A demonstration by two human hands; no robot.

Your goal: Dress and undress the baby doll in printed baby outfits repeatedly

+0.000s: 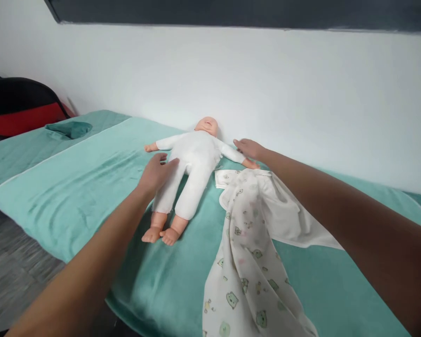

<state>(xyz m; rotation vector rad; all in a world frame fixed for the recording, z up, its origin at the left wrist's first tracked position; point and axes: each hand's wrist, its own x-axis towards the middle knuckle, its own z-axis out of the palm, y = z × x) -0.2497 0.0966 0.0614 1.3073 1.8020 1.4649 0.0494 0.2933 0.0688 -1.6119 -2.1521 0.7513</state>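
Observation:
A baby doll (192, 164) in a white bodysuit lies face up on a teal blanket (91, 187), its head toward the white wall. My left hand (156, 172) rests open against the doll's hip and thigh, fingers stretched out. My right hand (248, 148) lies open over the doll's outstretched arm, near its wrist. A white swaddle cloth (249, 252) printed with small green bears lies crumpled beside the doll, under my right forearm, trailing toward the near edge.
A folded dark teal cloth (69, 129) sits at the far left of the bed. A black and red chair (17, 107) stands beyond the left end. The white wall (266, 84) runs along the back. Grey floor (7, 276) shows at lower left.

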